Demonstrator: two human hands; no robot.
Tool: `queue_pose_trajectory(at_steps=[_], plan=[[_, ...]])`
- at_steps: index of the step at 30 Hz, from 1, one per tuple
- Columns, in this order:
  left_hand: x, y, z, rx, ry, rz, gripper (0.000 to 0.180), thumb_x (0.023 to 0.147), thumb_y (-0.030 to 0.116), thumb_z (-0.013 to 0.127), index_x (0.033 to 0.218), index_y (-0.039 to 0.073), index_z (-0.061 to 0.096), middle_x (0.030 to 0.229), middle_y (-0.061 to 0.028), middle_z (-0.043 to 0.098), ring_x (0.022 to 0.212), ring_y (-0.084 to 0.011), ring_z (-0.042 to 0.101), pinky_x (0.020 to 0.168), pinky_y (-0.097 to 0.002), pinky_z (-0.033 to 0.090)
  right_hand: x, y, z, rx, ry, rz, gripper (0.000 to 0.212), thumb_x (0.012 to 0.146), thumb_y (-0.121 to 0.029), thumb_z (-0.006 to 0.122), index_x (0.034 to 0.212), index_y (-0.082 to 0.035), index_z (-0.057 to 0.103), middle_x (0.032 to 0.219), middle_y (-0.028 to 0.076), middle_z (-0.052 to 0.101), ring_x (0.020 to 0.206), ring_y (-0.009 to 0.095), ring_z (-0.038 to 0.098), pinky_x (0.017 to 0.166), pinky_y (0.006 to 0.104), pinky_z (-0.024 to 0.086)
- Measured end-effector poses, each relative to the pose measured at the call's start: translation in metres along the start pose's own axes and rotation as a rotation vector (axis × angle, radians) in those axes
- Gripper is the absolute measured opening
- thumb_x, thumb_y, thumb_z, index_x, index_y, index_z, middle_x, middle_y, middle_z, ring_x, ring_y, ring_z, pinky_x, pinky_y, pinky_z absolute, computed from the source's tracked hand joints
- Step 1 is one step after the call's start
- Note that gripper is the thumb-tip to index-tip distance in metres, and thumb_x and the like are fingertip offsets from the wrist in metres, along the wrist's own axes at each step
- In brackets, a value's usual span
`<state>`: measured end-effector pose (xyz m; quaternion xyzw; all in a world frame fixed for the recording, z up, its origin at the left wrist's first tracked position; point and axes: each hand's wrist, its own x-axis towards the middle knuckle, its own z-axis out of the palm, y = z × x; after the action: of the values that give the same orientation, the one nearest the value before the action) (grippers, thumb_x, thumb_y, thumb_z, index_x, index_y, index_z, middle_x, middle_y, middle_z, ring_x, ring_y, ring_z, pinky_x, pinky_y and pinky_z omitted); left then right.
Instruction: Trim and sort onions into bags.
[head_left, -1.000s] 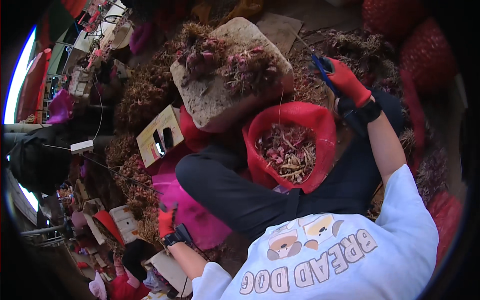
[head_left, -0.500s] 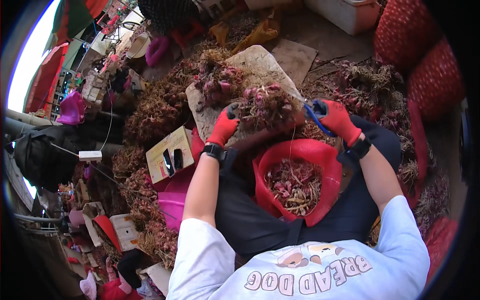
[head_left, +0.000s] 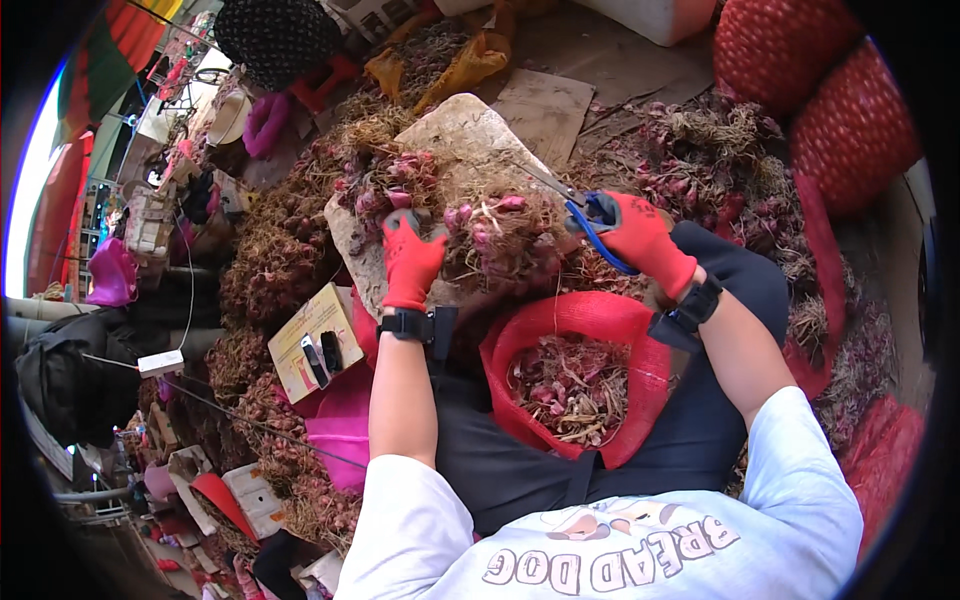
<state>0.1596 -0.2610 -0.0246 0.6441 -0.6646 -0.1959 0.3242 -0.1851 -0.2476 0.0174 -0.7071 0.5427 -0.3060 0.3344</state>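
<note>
A pale slab (head_left: 465, 128) sits at upper centre of the frame, a red sack (head_left: 650, 372) below it. The bulb bunch (head_left: 500, 240) lies at the slab's edge — just right of your left grip (head_left: 412, 262), whose hold I cannot tell — and just left of your right grip (head_left: 645, 240), closed around blue-handled scissors (head_left: 578, 212).

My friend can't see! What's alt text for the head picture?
A red-gloved right hand holds blue-handled scissors beside pinkish bulb bunches on a pale block. The left hand is beside them; an open red sack holds dry stalks.
</note>
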Motion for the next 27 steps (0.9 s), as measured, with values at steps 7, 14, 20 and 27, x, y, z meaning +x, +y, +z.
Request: queue_pose_trajectory(at_steps=[7,14,20,27], plan=[[0.021,0.135,-0.016,-0.189,0.051,0.170,0.021,0.080,0.013,0.066,0.097,0.002,0.061,0.095,-0.0110,0.060,0.083,-0.0222,0.060,0.076,-0.0310,0.048,-0.005,-0.033,-0.022,0.019,0.040,0.071,0.034,0.074,-0.036,0.071,0.090,-0.007,0.066,0.081,0.013,0.064,0.070,0.025,0.062,0.064,0.0344,0.046],[0.020,0.186,0.037,0.950,-0.331,0.440,0.051,0.065,0.042,0.075,0.103,0.010,0.063,0.102,-0.0120,0.062,0.097,-0.0293,0.059,0.079,-0.0373,0.047,0.001,-0.020,-0.027,-0.075,0.107,0.093,0.040,0.072,-0.043,0.070,0.090,-0.007,0.066,0.079,0.013,0.064,0.071,0.029,0.062,0.064,0.0357,0.046],[0.053,0.118,-0.002,0.401,-0.656,-0.019,0.042,0.075,0.028,0.069,0.110,0.008,0.060,0.108,-0.0133,0.061,0.101,-0.0220,0.059,0.087,-0.0318,0.044,-0.002,-0.028,-0.036,-0.035,0.054,0.086,0.050,0.075,-0.056,0.059,0.094,-0.011,0.067,0.086,0.014,0.066,0.083,0.033,0.063,0.073,0.0400,0.049],[-0.001,0.015,-0.030,-0.496,0.006,-0.109,0.037,0.090,0.014,0.056,0.125,0.004,0.049,0.104,-0.0021,0.058,0.097,-0.0157,0.055,0.087,-0.0285,0.044,-0.003,-0.015,-0.021,-0.027,0.035,0.047,0.049,0.077,-0.054,0.058,0.098,-0.011,0.066,0.090,0.016,0.065,0.084,0.034,0.062,0.073,0.0400,0.049]])
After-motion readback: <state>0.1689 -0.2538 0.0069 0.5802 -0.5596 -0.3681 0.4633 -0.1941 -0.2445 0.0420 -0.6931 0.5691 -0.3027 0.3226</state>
